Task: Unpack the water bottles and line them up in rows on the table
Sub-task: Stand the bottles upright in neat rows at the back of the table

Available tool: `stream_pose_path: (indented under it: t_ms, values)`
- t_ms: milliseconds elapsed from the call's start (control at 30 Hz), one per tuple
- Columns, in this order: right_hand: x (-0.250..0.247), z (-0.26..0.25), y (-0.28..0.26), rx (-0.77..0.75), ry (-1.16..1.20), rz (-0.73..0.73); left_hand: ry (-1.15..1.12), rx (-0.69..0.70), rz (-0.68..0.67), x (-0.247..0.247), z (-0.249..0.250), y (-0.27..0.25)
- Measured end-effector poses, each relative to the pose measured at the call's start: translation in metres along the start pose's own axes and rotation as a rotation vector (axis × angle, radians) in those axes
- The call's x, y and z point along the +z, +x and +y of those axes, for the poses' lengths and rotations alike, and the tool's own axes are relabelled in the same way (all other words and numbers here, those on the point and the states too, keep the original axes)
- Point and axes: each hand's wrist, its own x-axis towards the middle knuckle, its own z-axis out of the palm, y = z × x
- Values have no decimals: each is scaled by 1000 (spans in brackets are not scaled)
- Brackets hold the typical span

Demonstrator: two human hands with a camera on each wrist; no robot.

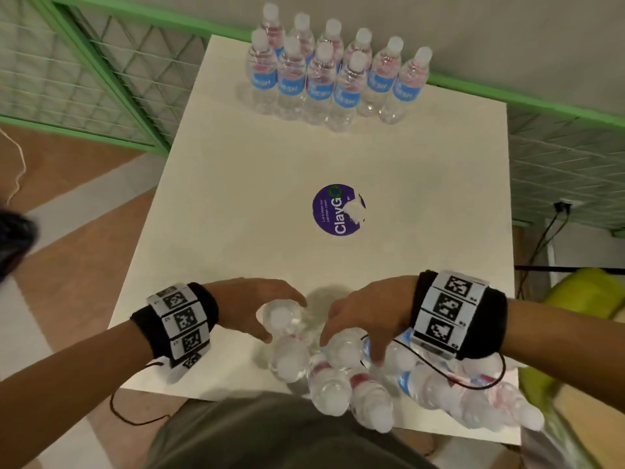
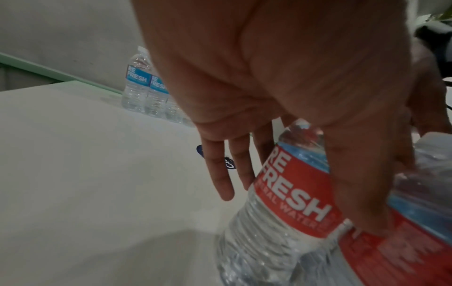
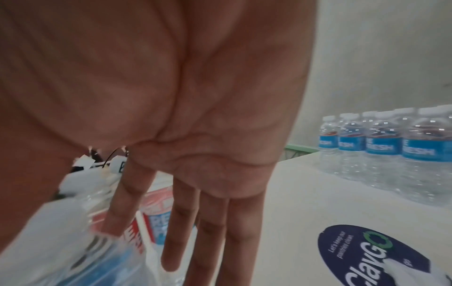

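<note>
Ten upright bottles (image 1: 334, 72) in two rows at far edge of white table (image 1: 220, 198), head view; purple sticker (image 1: 338, 209) mid-table. Pack of bottles (image 1: 372, 377) at near edge, under both hands. Left hand (image 1: 257, 308) curls round one bottle (image 1: 282, 318); right hand (image 1: 363, 319) rests on pack.

Left wrist view: thumb and fingers (image 2: 362, 185) wrap red-labelled bottle (image 2: 288, 197) (label reads REFRESH).

Right wrist view: fingers (image 3: 181, 228) hang straight, gripping nothing; index touches plastic wrap (image 3: 85, 251).
</note>
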Motion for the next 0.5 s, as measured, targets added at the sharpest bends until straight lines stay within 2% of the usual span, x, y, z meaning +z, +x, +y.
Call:
stream_pose_path:
  t_ms: [67, 167, 200, 333, 433, 500]
  values:
    - [4, -6, 7, -18, 22, -26, -18, -26, 63, -1, 6, -1]
    - [7, -11, 15, -59, -52, 94, -119, -57, 230, -7, 7, -6]
    - [4, -11, 14, -30, -56, 136, -181, -64, 291, -11, 5, -7]
    - [-30, 1, -3, 139, 57, 369, -372, -95, 495, -39, -12, -5]
    - [-64, 23, -8, 213, 239, 549, -409, -119, 605, -73, -29, 4]
    - [-89, 42, -11, 263, 337, 724, -417, -104, 656, -97, -36, 11]
